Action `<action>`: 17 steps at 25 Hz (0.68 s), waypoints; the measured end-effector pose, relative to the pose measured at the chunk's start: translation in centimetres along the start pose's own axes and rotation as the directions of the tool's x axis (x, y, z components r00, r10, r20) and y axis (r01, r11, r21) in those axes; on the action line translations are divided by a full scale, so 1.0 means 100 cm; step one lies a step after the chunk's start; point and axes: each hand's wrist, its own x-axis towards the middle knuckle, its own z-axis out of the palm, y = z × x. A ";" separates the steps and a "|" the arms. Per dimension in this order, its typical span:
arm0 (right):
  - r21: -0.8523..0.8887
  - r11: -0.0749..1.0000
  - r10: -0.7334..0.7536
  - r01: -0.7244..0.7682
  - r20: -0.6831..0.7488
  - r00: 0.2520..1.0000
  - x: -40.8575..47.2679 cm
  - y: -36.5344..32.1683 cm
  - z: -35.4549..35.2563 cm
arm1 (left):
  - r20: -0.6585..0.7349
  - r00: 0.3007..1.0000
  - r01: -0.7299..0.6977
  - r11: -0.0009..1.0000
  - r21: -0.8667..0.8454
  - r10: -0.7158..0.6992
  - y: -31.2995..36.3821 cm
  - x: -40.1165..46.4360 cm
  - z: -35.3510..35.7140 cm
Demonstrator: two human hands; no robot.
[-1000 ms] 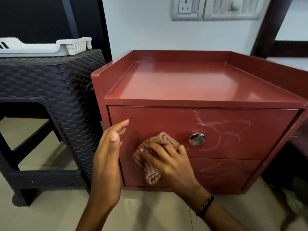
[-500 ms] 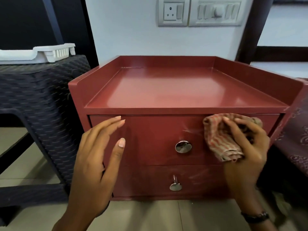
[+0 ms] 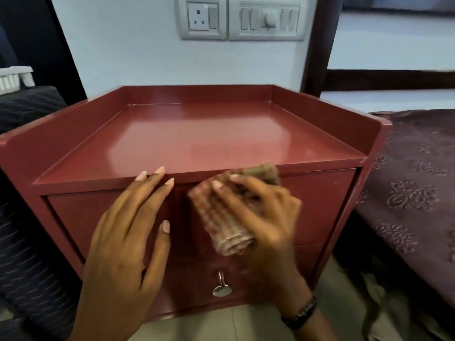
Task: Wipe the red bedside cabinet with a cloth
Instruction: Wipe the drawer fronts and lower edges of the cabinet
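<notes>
Head view — right hand (image 3: 266,217) presses cloth (image 3: 221,217).

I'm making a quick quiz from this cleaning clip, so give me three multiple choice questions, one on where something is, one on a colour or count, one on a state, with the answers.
1. Where is the cloth?
A. on the cabinet top
B. against the upper drawer front
C. on the floor

2. How many drawer knobs are visible?
A. none
B. one
C. three

3. What is the left hand doing?
A. gripping the cloth
B. pulling a knob
C. open, holding nothing

Answers:
1 B, the right hand presses it below the top edge of the red cabinet.
2 B, only the lower knob shows.
3 C, its fingers are spread.
</notes>
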 end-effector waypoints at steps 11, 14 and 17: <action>0.065 0.978 0.204 -0.196 -0.152 0.967 0.006 0.005 -0.008 | 0.083 0.989 -0.137 0.978 0.157 0.125 0.008 0.013 0.014; 0.007 0.987 0.163 -0.163 -0.135 0.977 0.001 0.032 -0.020 | 0.113 0.981 -0.182 0.957 0.227 0.160 0.007 0.014 0.016; 0.271 0.866 0.491 -0.420 -0.306 0.815 -0.009 0.083 -0.044 | 0.119 0.980 -0.187 0.940 0.284 0.159 0.007 0.014 0.022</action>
